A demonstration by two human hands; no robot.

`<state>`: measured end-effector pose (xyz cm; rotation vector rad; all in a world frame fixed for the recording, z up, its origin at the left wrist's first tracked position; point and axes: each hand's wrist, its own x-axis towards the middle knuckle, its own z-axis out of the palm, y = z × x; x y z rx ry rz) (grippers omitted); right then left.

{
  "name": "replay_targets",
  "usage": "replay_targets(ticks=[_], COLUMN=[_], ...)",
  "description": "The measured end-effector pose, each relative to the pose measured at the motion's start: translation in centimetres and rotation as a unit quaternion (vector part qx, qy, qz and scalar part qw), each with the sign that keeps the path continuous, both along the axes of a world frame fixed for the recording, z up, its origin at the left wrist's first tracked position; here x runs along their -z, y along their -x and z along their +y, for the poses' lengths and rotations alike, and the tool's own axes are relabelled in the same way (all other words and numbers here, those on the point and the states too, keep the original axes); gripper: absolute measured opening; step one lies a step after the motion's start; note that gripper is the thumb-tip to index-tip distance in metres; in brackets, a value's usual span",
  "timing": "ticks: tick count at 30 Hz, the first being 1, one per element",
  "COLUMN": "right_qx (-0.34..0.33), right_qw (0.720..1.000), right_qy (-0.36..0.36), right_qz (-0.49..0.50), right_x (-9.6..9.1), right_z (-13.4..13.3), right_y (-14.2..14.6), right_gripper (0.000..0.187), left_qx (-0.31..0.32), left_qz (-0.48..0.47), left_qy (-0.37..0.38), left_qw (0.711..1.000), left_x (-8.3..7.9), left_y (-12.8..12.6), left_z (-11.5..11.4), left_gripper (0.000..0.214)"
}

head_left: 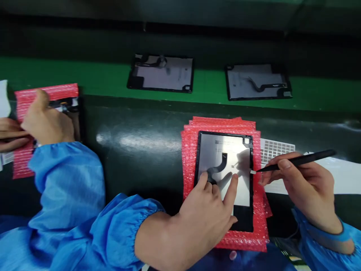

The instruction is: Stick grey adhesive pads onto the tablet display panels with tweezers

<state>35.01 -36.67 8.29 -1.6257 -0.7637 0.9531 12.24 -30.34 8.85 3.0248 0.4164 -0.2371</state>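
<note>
My left hand point(210, 210) rests on the back of a tablet screen panel point(239, 195), fingers apart. One fingertip is at the dark curved flex cable point(218, 169), another on the silver surface. My right hand point(307, 184) grips black tweezers point(299, 161) like a pen. At their tips a small white sticker point(253, 172) sits over the panel's right edge; whether it touches the panel I cannot tell. Beneath the panel lies a stack of pink bubble-wrap bags point(225, 241).
Two more screen panels point(166, 77) point(261, 84) lie on the green strip behind. A sticker sheet point(278, 150) and white paper point(341, 175) are at right. At left, a co-worker's hands point(52, 120) hold a panel in a pink bubble-wrap bag point(22, 162).
</note>
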Motion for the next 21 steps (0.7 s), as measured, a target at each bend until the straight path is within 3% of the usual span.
replay_targets(ticks=[3,6,8,11,13,16,19,21], right_qx=[-0.040,-0.072,-0.079,-0.075,-0.081,-0.094,-0.099,-0.100], right_qw=[0.999,0.997,0.996,0.995,0.994,0.992,0.990,0.989], right_qy=[-0.013,0.008,0.038,0.065,0.070,0.070,0.076,0.077], right_qz=[-0.015,-0.018,-0.019,-0.022,-0.027,-0.047,-0.069,-0.077], right_x=[-0.1,1.2,2.2,3.0,3.1,3.1,3.2,3.2], right_z=[3.2,5.6,6.4,6.7,6.5,6.3,6.3,6.4], right_y=[3.9,6.6,7.5,7.7,7.5,7.5,7.6,7.6], right_gripper=[0.028,0.035,0.040,0.043,0.041,0.037,0.034,0.033], left_qx=[-0.037,-0.089,-0.116,-0.159,-0.223,-0.325,-0.362,-0.368], left_qz=[0.006,-0.079,-0.111,-0.141,-0.182,-0.219,-0.213,-0.218], left_qy=[0.045,0.138,0.168,0.192,0.228,0.285,0.302,0.303], left_qw=[0.998,0.983,0.973,0.958,0.930,0.875,0.856,0.852], left_x=[1.3,2.7,3.5,4.8,5.8,7.2,7.8,7.7], left_y=[0.7,1.1,1.3,2.7,5.3,11.3,17.0,19.5], left_z=[0.3,-0.1,-0.5,0.5,3.0,8.8,14.5,17.0], left_gripper=[0.094,0.075,0.062,0.060,0.064,0.069,0.077,0.080])
